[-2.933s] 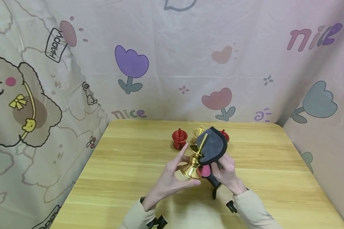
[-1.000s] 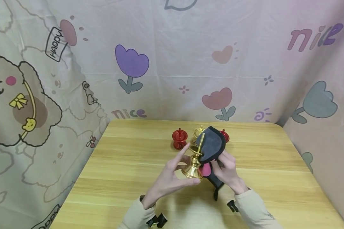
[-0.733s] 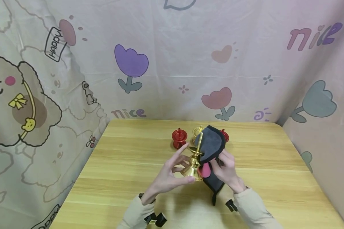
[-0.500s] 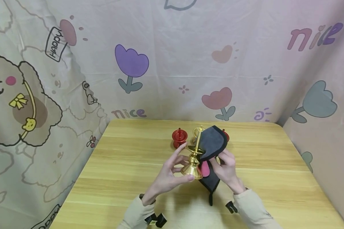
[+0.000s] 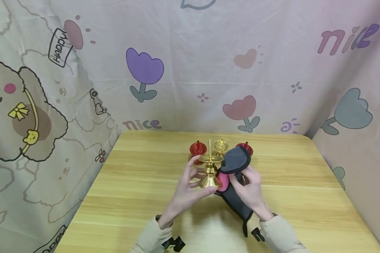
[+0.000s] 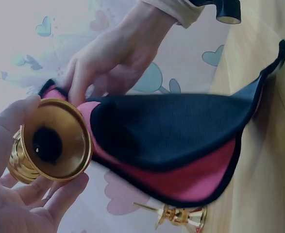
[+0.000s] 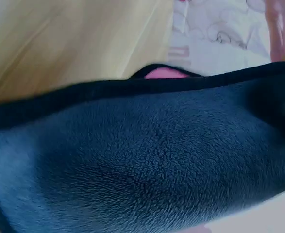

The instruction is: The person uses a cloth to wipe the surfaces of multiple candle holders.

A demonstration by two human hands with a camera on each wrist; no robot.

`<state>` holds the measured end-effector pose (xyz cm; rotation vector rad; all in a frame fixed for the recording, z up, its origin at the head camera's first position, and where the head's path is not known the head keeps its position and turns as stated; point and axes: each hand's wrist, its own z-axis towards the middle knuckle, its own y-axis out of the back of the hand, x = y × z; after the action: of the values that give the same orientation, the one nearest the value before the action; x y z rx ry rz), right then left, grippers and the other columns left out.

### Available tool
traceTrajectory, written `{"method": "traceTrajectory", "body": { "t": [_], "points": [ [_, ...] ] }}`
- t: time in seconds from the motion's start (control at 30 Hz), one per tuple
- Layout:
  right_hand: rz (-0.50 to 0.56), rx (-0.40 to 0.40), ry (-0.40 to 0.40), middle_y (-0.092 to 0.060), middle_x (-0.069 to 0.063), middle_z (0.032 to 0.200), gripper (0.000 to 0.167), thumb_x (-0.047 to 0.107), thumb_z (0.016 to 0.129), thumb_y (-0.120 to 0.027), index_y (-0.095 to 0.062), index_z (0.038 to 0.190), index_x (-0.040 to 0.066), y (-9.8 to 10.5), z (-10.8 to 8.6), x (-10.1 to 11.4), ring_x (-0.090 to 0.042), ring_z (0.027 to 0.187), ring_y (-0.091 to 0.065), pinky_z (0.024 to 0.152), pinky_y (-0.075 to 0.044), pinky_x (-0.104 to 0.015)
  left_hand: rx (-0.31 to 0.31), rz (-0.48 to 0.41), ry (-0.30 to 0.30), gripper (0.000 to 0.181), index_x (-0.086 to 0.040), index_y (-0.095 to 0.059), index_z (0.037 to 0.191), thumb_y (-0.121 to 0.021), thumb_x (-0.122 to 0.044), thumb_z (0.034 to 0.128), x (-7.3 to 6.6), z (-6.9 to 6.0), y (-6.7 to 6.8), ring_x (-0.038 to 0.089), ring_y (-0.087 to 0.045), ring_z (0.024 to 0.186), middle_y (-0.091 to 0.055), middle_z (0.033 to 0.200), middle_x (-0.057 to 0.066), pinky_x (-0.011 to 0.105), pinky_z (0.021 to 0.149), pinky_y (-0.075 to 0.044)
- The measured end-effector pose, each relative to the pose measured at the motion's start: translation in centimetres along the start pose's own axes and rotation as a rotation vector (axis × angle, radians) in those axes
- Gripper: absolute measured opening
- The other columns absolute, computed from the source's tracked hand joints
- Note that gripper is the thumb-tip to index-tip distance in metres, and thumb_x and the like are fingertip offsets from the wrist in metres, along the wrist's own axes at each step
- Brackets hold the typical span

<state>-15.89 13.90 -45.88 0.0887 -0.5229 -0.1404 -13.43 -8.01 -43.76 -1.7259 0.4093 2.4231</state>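
My left hand (image 5: 187, 189) holds a gold candlestick (image 5: 210, 171) by its flared base, upright above the table. In the left wrist view the hollow underside of the candlestick (image 6: 59, 141) faces the camera. My right hand (image 5: 249, 188) pinches a plush cloth (image 5: 235, 160), grey on one face and pink on the other, with black edging. The cloth touches or lies close against the right side of the candlestick's base. Its lower part (image 6: 181, 131) hangs toward the table. In the right wrist view the grey pile (image 7: 147, 160) covers most of the picture.
Behind the hands stand a red candlestick (image 5: 198, 148), a gold candlestick (image 5: 221, 146) and another red one (image 5: 245, 147), partly hidden by the cloth. They are on a wooden table (image 5: 139, 182). A printed curtain (image 5: 190, 70) hangs behind the table.
The candlestick has gone from tilting right to upright and has risen slightly. The cloth's upper part has dropped and its lower end has swung right. Both hands keep their hold.
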Motion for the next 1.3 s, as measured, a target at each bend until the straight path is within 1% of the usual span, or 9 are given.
{"method": "traceTrajectory", "body": {
  "t": [0.27, 0.4, 0.5, 0.77, 0.87, 1.0, 1.1, 1.23, 1.3],
  "points": [
    [0.297, 0.112, 0.020, -0.070, 0.001, 0.125, 0.022, 0.002, 0.090, -0.073, -0.075, 0.112, -0.001, -0.1, -0.5, 0.3, -0.006, 0.112, -0.065, 0.092, -0.054, -0.014, 0.041, 0.022, -0.029, 0.097, -0.028, -0.026, 0.157, -0.084, -0.010, 0.0813, -0.4, -0.2, -0.3, 0.022, -0.067, 0.106, -0.068, 0.125, 0.014, 0.034, 0.082, -0.062],
    [0.120, 0.096, 0.077, -0.075, -0.007, 0.108, 0.014, 0.007, 0.093, -0.071, -0.077, 0.101, -0.001, -0.6, -0.2, 0.5, -0.004, 0.102, -0.068, 0.087, -0.056, -0.014, 0.017, 0.115, -0.106, 0.099, -0.024, -0.025, 0.158, -0.085, -0.012, 0.0804, -0.4, -0.4, -0.3, 0.025, -0.068, 0.109, -0.069, 0.125, 0.015, 0.032, 0.084, -0.061],
    [-0.034, 0.074, 0.157, -0.075, -0.014, 0.089, 0.020, 0.014, 0.096, -0.068, -0.078, 0.090, -0.002, -0.9, 0.0, 0.7, -0.006, 0.087, -0.069, 0.078, -0.056, -0.015, 0.002, 0.164, -0.159, 0.099, -0.019, -0.025, 0.158, -0.086, -0.013, 0.0796, -0.3, -0.5, -0.4, 0.027, -0.070, 0.108, -0.071, 0.122, 0.015, 0.030, 0.083, -0.061],
    [-0.198, 0.110, 0.347, -0.065, -0.009, 0.076, 0.034, 0.010, 0.101, -0.056, -0.067, 0.069, 0.003, -0.6, 0.0, 0.4, -0.018, 0.063, -0.057, 0.056, -0.049, -0.029, 0.031, 0.071, -0.093, 0.101, -0.016, -0.023, 0.159, -0.085, -0.010, 0.0801, -0.7, -0.4, -0.3, 0.027, -0.069, 0.107, -0.070, 0.122, 0.017, 0.029, 0.080, -0.062],
    [-0.126, 0.098, 0.292, -0.066, -0.010, 0.076, 0.031, 0.009, 0.100, -0.059, -0.069, 0.073, -0.001, -0.6, -0.1, 0.1, -0.014, 0.062, -0.054, 0.052, -0.045, -0.025, 0.048, 0.031, -0.101, 0.100, -0.021, -0.023, 0.159, -0.084, -0.006, 0.0805, -0.8, -0.4, -0.2, 0.020, -0.068, 0.107, -0.069, 0.121, 0.020, 0.030, 0.080, -0.062],
    [0.125, 0.040, 0.105, -0.074, -0.007, 0.081, 0.013, 0.005, 0.094, -0.070, -0.076, 0.086, -0.002, -0.8, -0.6, 0.0, -0.007, 0.066, -0.058, 0.051, -0.044, -0.023, 0.145, -0.084, -0.129, 0.103, -0.020, -0.019, 0.162, -0.079, 0.003, 0.0816, -0.9, -0.4, 0.0, 0.013, -0.067, 0.108, -0.064, 0.127, 0.030, 0.035, 0.084, -0.063],
    [0.270, -0.019, 0.000, -0.073, 0.000, 0.080, 0.009, -0.004, 0.089, -0.072, -0.078, 0.090, 0.001, -0.7, -0.8, 0.5, -0.007, 0.064, -0.054, 0.048, -0.040, -0.025, 0.221, -0.119, -0.117, 0.104, -0.022, -0.010, 0.164, -0.075, 0.003, 0.0860, -1.2, -0.2, 0.2, 0.019, -0.067, 0.115, -0.058, 0.135, 0.033, 0.035, 0.091, -0.061],
    [0.277, -0.053, -0.041, -0.064, 0.002, 0.074, 0.015, -0.008, 0.088, -0.070, -0.078, 0.091, 0.004, -0.7, -0.6, 0.8, -0.009, 0.060, -0.042, 0.045, -0.030, -0.026, 0.233, -0.058, -0.109, 0.099, -0.025, -0.003, 0.164, -0.069, -0.002, 0.0932, -1.7, -0.2, 0.2, 0.035, -0.056, 0.131, -0.048, 0.149, 0.027, 0.034, 0.098, -0.057],
    [0.221, -0.054, -0.018, -0.060, 0.001, 0.069, 0.008, -0.004, 0.089, -0.071, -0.077, 0.086, 0.002, -0.8, -0.5, 0.8, -0.009, 0.057, -0.040, 0.044, -0.028, -0.025, 0.206, 0.016, -0.153, 0.094, -0.020, -0.005, 0.164, -0.067, -0.004, 0.0949, -1.8, -0.3, 0.1, 0.037, -0.051, 0.134, -0.046, 0.149, 0.023, 0.035, 0.098, -0.057]
  ]
}}
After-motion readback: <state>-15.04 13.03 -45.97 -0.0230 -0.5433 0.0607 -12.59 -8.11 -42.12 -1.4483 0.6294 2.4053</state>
